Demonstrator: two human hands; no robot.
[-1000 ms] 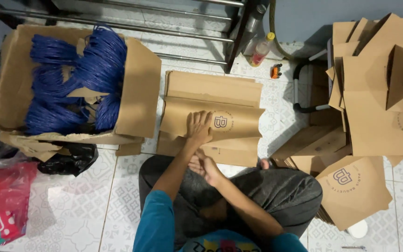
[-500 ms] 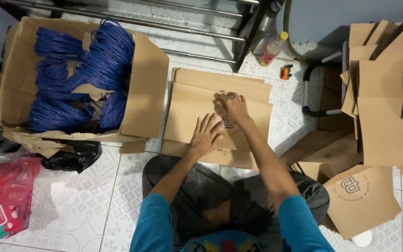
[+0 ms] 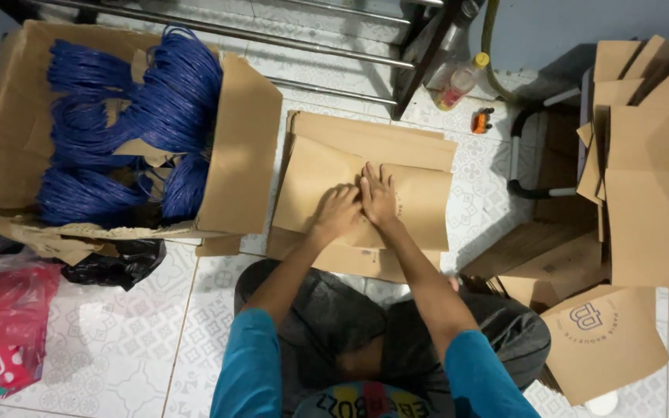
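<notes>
Seen from above, a person in blue sleeves sits cross-legged on a white patterned tile floor [image 3: 118,348], both palms pressed flat on a brown paper bag [image 3: 420,205] lying on a stack of similar flattened bags [image 3: 365,139] directly in front of their knees. The left hand [image 3: 337,211] has its fingers loosely curled onto the paper; the right hand [image 3: 379,196], touching it, has fingers spread wide and straight, gripping nothing. To the left stands an open cardboard box [image 3: 241,147] full of blue cord bundles [image 3: 156,116]; to the right, more folded bags [image 3: 644,217] are piled high. The risks appear modest: uneven pressure could set a crooked crease, the top bag could slide off the stack beneath, and the leaning right-hand pile looks liable to slump.
</notes>
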